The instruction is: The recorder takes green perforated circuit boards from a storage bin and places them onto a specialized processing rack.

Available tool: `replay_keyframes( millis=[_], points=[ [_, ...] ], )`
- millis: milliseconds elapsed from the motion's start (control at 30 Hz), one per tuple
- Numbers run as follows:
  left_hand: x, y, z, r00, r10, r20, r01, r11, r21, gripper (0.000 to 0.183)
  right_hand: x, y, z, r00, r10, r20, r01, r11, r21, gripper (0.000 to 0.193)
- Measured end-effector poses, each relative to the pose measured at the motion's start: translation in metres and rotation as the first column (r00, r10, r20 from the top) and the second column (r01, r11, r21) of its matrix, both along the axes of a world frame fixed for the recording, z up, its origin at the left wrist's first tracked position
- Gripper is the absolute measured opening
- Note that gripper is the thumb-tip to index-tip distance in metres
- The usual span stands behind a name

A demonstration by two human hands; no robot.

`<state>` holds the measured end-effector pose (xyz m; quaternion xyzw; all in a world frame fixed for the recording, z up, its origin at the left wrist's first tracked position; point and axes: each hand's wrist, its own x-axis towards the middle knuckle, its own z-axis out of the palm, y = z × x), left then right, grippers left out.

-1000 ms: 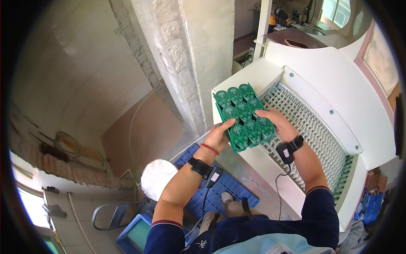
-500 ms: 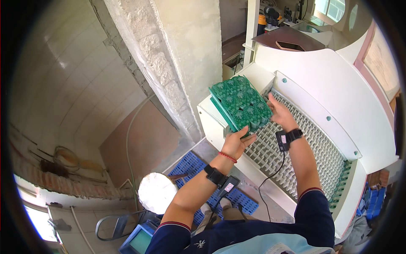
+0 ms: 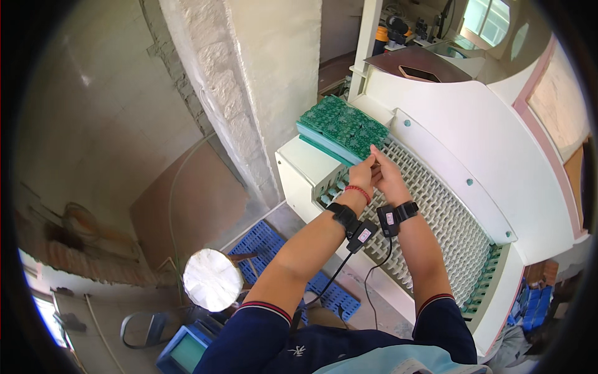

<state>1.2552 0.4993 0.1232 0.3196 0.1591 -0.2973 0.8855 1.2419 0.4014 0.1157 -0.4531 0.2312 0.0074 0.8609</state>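
- Green board stack (image 3: 342,124): on the white machine's (image 3: 299,171) left end, near-right corner apparently over the roller bed's (image 3: 455,218) left edge.
- I'd press edges only, keep layers square.
- Left hand (image 3: 363,172), right hand (image 3: 389,176): together, half-curled, at that corner; I can't tell any grip.

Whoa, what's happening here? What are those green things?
Someone is handling a stack of green patterned boards, which seems to lie at one end of a white machine. Their left hand and right hand are close together at the stack's near corner, but it's hard to tell whether the fingers are touching it. Beyond the stack, the machine's bed of pale rollers stretches away to the right.
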Motion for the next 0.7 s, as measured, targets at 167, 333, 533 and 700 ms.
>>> replay_keyframes(
  millis=[167, 333, 533, 700],
  points=[
    [-0.022, 0.030, -0.015, 0.977, -0.193, 0.090, 0.181, 0.975, 0.126, 0.029, -0.004, -0.008, -0.019, 0.994, -0.107, -0.011, 0.104, 0.984, -0.147, 0.044],
    [-0.090, 0.121, -0.058, 0.918, -0.318, 0.239, 0.235, 0.918, 0.320, 0.048, -0.051, -0.003, -0.015, 0.956, -0.206, 0.207, 0.251, 0.941, -0.227, 0.053],
    [-0.180, 0.260, -0.079, 0.902, -0.332, 0.278, 0.135, 0.826, 0.547, 0.042, -0.117, 0.065, 0.010, 0.964, -0.195, 0.183, 0.250, 0.901, -0.354, 0.038],
    [-0.282, 0.385, -0.135, 0.993, -0.006, 0.121, -0.096, 0.579, 0.809, 0.033, -0.119, 0.184, -0.019, 0.814, 0.574, 0.094, -0.538, 0.804, -0.254, 0.014]
  ],
)
